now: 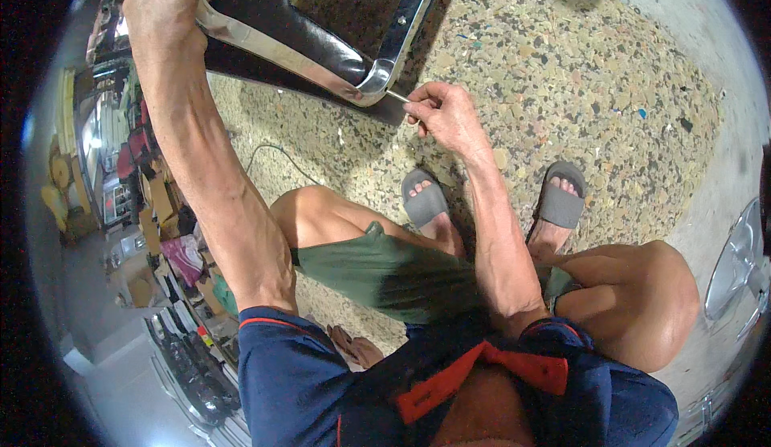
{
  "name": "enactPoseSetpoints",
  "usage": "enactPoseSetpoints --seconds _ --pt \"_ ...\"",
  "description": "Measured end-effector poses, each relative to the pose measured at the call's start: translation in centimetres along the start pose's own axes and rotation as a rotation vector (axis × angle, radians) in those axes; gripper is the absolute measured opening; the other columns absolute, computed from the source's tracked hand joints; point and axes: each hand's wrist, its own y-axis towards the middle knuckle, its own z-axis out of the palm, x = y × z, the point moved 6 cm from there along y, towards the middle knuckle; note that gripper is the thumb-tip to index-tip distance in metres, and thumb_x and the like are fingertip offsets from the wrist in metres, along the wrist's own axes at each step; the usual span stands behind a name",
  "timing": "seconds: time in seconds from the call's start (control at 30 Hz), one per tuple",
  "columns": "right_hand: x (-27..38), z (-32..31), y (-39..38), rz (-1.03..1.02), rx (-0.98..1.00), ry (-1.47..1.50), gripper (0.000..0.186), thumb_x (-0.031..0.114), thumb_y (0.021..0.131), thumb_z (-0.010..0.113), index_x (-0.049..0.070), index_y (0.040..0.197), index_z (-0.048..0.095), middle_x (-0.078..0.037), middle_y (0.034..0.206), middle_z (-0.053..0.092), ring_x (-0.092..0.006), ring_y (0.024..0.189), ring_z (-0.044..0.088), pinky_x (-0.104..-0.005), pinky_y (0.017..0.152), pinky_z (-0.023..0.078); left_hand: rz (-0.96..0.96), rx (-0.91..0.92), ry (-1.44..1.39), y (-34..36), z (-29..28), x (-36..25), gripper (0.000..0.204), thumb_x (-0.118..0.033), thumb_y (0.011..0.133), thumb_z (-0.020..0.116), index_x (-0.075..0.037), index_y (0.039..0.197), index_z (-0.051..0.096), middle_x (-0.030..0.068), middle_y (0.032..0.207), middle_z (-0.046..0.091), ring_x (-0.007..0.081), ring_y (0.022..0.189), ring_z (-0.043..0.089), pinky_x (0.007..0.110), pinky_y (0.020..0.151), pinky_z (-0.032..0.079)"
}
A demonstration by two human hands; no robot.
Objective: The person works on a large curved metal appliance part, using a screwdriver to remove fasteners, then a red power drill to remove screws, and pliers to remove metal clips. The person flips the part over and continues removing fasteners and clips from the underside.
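A polished chrome frame [273, 53] with a bent corner runs along a black padded panel [269, 1], which looks like part of a chair. At the upper left my left hand [166, 1] is closed round the frame's far end; its fingers are partly cut off by the picture's edge. Close to the bent corner, my right hand [448, 118] pinches a thin metal hex key [397, 96] between thumb and fingertips. The key's tip meets the outer side of the corner; whether it sits in a hole I cannot tell.
Speckled foam-like matting [562, 85] covers the floor beneath the frame. My sandalled feet [562, 198] rest on it. Boxes and clutter [161, 214] line the left side. A round metal fan-like object [739, 262] stands at the far right. A thin cable [273, 148] lies near my left knee.
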Motion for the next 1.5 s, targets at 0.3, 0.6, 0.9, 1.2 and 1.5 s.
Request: enactPoseSetpoints --seconds 0.3,0.6,0.9,1.2,1.5 --pt "1.2 1.3 -0.8 -0.137 -0.206 -0.198 0.014 0.011 0.088 0.076 -0.003 0.092 0.077 -0.01 0.075 0.073 -0.0131 0.061 0.066 -0.0348 0.063 0.054 -0.138 0.039 -0.072 -1.7 -0.4 0.1 0.028 -0.026 0.086 0.083 -0.007 0.07 0.07 -0.0048 0.064 0.056 0.0052 0.053 0.045 0.025 0.05 0.029" --pt "-2.1 3.2 -1.1 0.065 -0.073 0.381 0.015 0.0 0.087 0.076 -0.006 0.097 0.067 -0.016 0.075 0.071 -0.018 0.07 0.073 -0.0304 0.061 0.057 -0.057 0.019 -0.083 -3.3 -1.1 -0.4 0.026 -0.025 0.086 0.084 -0.008 0.071 0.07 -0.0053 0.064 0.057 0.0047 0.052 0.045 0.024 0.049 0.031" --pt "-2.1 2.1 -1.4 0.053 0.078 0.537 0.022 0.002 0.094 0.071 -0.011 0.111 0.067 -0.014 0.081 0.072 -0.0197 0.066 0.073 -0.0298 0.058 0.058 -0.105 -0.004 -0.082 -2.6 -2.4 0.4 0.027 -0.028 0.087 0.083 -0.008 0.074 0.07 -0.0047 0.064 0.057 0.0051 0.052 0.045 0.024 0.049 0.031" --pt "-1.3 4.2 -0.9 -0.031 -0.049 0.523 0.017 0.0 0.092 0.072 -0.011 0.104 0.065 -0.015 0.081 0.071 -0.0193 0.065 0.072 -0.0304 0.055 0.058 -0.158 0.067 -0.037 -1.4 -2.9 0.4 0.028 -0.028 0.087 0.084 -0.008 0.073 0.069 -0.0042 0.065 0.058 0.0055 0.053 0.047 0.024 0.05 0.032" --pt "-3.7 3.7 -0.4 -0.006 -0.087 0.513 0.014 -0.004 0.091 0.072 -0.008 0.101 0.062 -0.017 0.081 0.071 -0.0222 0.065 0.072 -0.0318 0.055 0.059 -0.13 0.016 0.044 -3.1 -2.1 2.8 0.04 -0.034 0.084 0.085 -0.002 0.108 0.081 0.0056 0.093 0.073 0.0107 0.085 0.063 0.026 0.077 0.049"
